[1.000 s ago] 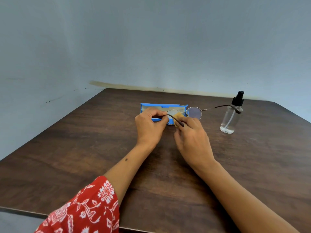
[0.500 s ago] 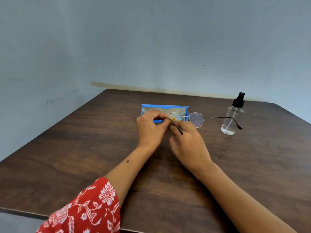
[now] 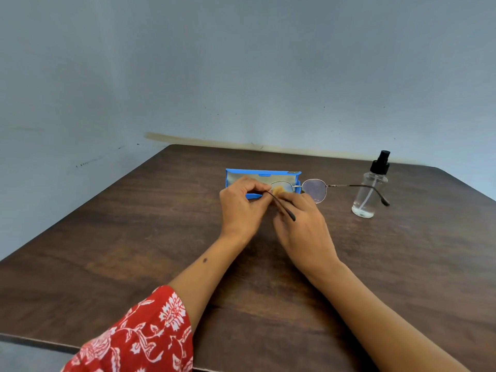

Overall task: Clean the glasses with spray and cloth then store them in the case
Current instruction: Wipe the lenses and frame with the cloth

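Left hand (image 3: 243, 208) pinches the glasses (image 3: 308, 187); right hand (image 3: 300, 224) pinches the cloth (image 3: 279, 189). Hard rubbing could bend the frame.

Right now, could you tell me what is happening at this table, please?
A person is cleaning a pair of glasses above a dark wooden table. The left hand pinches the frame at one end, while the right hand rubs a small yellowish cloth on one lens. Both temple arms are unfolded. A blue case lies open behind the hands, and a clear spray bottle stands upright to the right, untouched. The glasses are not yet stored.
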`<state>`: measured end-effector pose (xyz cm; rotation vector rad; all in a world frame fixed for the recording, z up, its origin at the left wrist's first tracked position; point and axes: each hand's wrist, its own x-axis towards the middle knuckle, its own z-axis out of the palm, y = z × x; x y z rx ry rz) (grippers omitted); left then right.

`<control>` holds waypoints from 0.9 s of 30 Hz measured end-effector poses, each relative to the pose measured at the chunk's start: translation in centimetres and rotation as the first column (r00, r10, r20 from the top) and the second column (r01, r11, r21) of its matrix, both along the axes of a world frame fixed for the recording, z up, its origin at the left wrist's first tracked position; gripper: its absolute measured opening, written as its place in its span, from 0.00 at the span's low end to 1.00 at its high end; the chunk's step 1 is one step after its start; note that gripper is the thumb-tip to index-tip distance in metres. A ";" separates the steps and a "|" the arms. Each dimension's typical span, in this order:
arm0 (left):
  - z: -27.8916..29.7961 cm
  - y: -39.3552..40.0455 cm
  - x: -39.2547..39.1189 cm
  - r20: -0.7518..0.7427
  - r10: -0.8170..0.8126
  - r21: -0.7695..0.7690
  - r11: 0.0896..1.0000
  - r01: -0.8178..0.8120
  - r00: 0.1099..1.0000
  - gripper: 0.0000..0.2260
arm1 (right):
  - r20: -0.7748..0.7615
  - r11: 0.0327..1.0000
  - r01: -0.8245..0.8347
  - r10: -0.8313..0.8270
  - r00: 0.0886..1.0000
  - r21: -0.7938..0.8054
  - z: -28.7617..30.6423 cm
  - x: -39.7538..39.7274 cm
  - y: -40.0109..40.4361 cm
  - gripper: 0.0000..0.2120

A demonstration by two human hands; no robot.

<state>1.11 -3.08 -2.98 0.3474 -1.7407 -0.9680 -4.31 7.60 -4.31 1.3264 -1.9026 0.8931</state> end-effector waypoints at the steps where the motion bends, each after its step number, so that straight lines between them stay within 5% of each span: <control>1: 0.0 0.1 0.0 -0.005 0.001 0.002 1.000 -0.001 1.000 0.04 | 0.015 0.998 0.041 -0.041 0.999 -0.037 0.1 -0.1 0.1 0.13; 7: 0.0 0.5 -0.2 -0.003 -0.019 -0.032 0.999 0.019 1.000 0.05 | 0.020 0.994 0.077 -0.076 0.997 -0.076 0.2 -0.3 0.1 0.13; 12: -0.1 0.1 0.0 0.004 -0.044 -0.003 0.999 0.044 0.999 0.04 | 0.080 0.996 -0.057 0.062 0.995 -0.065 0.2 0.1 0.0 0.19; 18: -0.1 0.4 -0.2 0.017 -0.040 -0.002 0.999 0.040 0.999 0.05 | 0.069 0.991 0.111 -0.106 0.992 -0.075 0.3 -0.4 0.3 0.15; 27: 0.0 0.1 0.2 0.039 -0.052 0.011 0.999 0.052 0.998 0.04 | 0.111 1.000 -0.017 0.017 0.994 -0.002 0.4 0.1 0.2 0.16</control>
